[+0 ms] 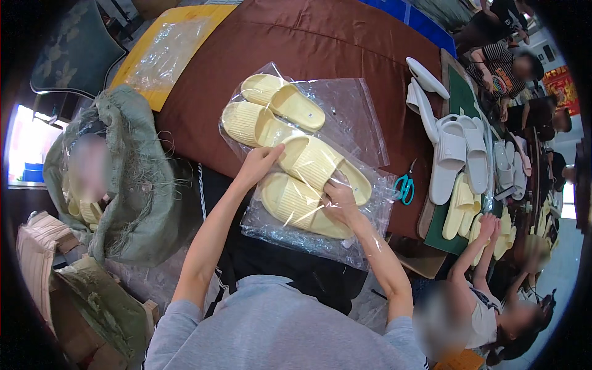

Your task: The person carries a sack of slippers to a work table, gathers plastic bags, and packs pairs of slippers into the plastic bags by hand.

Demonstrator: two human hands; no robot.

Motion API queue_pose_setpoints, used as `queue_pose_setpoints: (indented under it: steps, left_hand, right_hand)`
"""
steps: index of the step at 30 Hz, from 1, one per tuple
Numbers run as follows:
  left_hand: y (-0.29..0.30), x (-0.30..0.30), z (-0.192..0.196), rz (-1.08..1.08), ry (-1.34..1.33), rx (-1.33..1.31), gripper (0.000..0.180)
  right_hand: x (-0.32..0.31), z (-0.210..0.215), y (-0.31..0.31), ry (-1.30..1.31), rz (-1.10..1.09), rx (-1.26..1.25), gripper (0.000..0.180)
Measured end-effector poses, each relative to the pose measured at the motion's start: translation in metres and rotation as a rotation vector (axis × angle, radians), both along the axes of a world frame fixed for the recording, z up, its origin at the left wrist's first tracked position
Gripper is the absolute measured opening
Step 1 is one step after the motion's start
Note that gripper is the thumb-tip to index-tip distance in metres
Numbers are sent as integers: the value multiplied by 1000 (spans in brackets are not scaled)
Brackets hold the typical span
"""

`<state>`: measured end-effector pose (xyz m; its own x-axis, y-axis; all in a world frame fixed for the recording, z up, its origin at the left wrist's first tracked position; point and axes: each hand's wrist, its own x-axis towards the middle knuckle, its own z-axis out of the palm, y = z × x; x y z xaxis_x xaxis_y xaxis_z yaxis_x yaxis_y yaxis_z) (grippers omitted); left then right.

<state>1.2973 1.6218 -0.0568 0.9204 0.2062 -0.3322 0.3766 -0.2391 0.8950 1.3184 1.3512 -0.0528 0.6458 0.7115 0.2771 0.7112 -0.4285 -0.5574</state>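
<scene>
Two pairs of pale yellow ribbed slippers lie on the brown-covered table in front of me. The far pair (250, 120) rests in a clear plastic bag (364, 117). Clear plastic (265, 234) also surrounds the near pair (290, 200), whose toes point left. At the toe of its upper slipper, my left hand (262, 165) is closed, thumb against the edge. My right hand (340, 200) has its fingers curled at the foot opening, between the two near slippers. Plastic hides part of its grip. Right of the bags lie teal-handled scissors (404, 188).
White slippers (453, 151) and more yellow ones (459, 206) cover a green-topped table at right, where other people sit. At left stands a woven sack (139, 179) with yellow slippers inside, near a cardboard box (43, 253). Plastic sheets (169, 52) lie on a yellow surface behind.
</scene>
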Motion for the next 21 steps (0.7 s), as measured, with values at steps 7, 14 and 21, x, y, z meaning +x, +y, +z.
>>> queue_pose_setpoints:
  steps: [7, 14, 21]
  left_hand:
    - [-16, 2, -1, 11, -151, 107, 33]
    - [-42, -4, -8, 15, -324, 164, 30]
    - [-30, -32, 18, -39, -294, 167, 33]
  right_hand:
    - [-23, -3, -25, -5, -23, -75, 33]
    - [-48, 24, -48, -73, -139, -90, 30]
    - [-43, 31, -43, -26, -229, -34, 32]
